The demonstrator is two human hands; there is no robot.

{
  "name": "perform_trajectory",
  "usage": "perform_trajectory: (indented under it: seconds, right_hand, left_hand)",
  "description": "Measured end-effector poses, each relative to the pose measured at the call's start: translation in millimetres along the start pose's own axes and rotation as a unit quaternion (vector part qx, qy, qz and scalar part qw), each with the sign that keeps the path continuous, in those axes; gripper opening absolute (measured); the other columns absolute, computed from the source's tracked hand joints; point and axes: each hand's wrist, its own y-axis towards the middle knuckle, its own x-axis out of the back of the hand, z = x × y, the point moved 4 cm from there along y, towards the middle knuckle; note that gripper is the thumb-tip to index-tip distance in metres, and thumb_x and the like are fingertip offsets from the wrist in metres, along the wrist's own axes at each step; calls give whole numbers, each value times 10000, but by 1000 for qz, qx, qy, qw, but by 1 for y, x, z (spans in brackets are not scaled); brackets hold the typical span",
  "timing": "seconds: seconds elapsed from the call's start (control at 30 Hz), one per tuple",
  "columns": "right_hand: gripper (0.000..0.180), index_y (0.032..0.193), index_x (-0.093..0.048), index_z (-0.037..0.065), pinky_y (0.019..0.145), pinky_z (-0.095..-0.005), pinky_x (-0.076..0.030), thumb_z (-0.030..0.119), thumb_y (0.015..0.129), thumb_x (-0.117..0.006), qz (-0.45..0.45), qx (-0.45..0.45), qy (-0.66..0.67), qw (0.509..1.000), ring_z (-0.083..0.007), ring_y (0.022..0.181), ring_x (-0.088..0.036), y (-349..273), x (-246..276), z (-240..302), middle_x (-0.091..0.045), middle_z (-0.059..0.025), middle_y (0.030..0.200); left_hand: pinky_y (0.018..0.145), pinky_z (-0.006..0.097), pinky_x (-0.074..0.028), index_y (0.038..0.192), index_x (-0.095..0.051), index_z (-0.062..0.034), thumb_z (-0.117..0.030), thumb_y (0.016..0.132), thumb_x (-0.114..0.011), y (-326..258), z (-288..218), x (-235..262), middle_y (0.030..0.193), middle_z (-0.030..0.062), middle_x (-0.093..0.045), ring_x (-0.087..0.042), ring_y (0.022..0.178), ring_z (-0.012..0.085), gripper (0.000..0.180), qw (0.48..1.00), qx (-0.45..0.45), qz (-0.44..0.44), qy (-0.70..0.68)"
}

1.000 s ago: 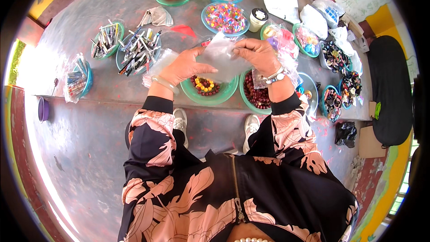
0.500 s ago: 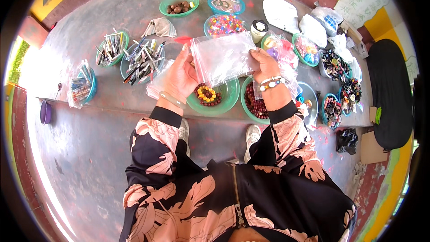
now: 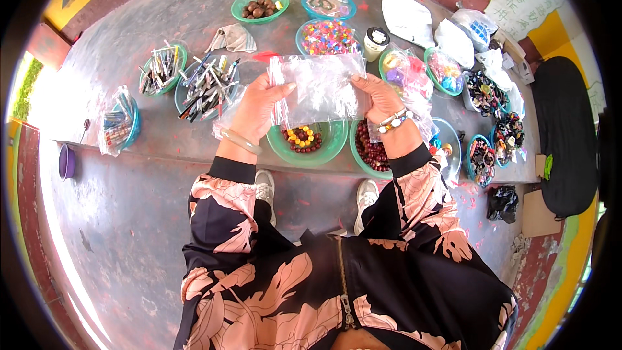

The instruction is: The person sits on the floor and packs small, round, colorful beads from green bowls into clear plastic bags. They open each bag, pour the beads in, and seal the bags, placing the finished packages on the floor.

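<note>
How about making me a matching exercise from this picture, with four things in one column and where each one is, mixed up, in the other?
Things
1. Clear plastic bags
2. Purple tub
3. Brown balls
4. Black plastic bag

Places
A. In a green bowl, toward the back
B. On the right side, beside brown cardboard
C. Between the left hand and the right hand
D. Near the left edge of the view

Right pairs: 1-C, 2-D, 3-A, 4-B
</note>
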Motion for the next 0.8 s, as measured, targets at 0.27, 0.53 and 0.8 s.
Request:
perform_trajectory:
  seconds: [0.27, 0.53, 0.8]
  right_hand:
    - [151, 934, -608, 17, 728, -279, -505, 5, 784, -619, 3, 99, 44, 994, -152, 779, -617, 11, -4, 2, -642, -55, 860]
    - [170, 925, -622, 57, 775, -303, -491, -37, 788, -588, 92, 28, 32, 995, -166, 851, -602, -11, -65, -50, -636, -48, 907]
    - [207, 1003, -616, 34, 847, -299, -450, -1, 800, -599, 199, -83, -81, 973, -155, 916, -582, -40, -94, -125, -624, -51, 996]
  left_hand:
    - [686, 297, -504, 1034, -563, -53, -156, 872, -546, -15, -20, -1, 936, 43, -612, -608, 824, 149, 193, 990, 60, 42, -123]
    - [725, 246, -446, 1026, -554, 7, -10, 838, -524, -83, -59, 38, 918, 31, -597, -562, 813, 107, 192, 987, -64, -53, 140]
    - [848, 263, -428, 1133, -509, 13, 37, 814, -513, -198, -51, 69, 1043, 52, -585, -553, 937, 117, 321, 978, -106, -123, 133]
